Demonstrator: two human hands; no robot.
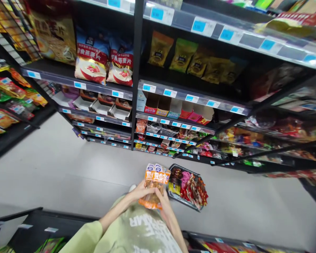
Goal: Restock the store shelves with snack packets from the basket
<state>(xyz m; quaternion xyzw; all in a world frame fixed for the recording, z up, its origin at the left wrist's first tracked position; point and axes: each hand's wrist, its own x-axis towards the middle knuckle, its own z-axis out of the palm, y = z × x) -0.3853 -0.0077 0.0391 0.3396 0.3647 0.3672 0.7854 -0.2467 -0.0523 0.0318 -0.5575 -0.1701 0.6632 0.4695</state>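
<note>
Orange and white snack packets (157,176), at least two side by side with a clear part showing brown food, are held before my body. My left hand (142,190) grips them from the left, its thumb lying across the front. From the other side my right hand (162,199) closes on the same packets, and the two thumbs nearly meet. The fingers behind the packets are hidden. Just right of my hands, a dark tray (184,202) sits on the floor, filled with pink, red, brown and yellow snack packets (192,186).
Ahead stands a dark shelf unit (137,70) with cereal bags (92,58), small yellow bags (183,54) and open display boxes (163,105). More shelves with snacks (5,88) line the left, right and near side. The grey floor (94,168) runs between them.
</note>
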